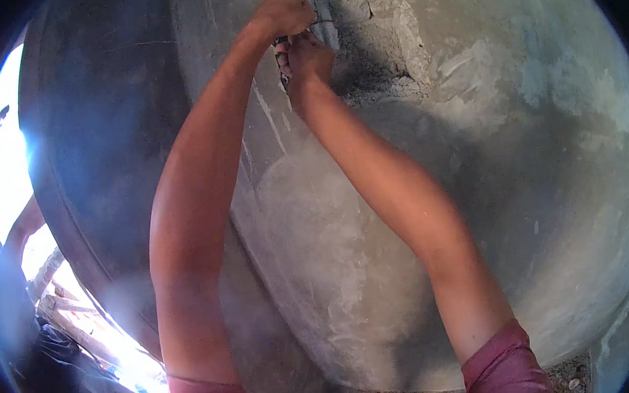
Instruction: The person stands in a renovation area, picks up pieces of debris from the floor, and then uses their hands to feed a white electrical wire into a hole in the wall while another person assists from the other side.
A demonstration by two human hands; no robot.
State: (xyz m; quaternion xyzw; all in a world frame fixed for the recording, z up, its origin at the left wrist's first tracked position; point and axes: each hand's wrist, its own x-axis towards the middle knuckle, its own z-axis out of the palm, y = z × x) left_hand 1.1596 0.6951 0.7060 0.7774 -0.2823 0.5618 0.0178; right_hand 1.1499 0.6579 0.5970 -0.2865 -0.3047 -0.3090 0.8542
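Red sleeves [505, 366] near | left hand [284, 12] and right hand [308, 55] far up, both closed on a small dark tool [282, 42] at chipped recess [380, 43] in grey plaster wall [520, 180] | advice: brace wrists, short controlled strokes along recess edge.

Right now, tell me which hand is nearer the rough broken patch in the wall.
Right. The right hand sits at the left edge of the rough patch; the left hand is up-left, slightly farther off.
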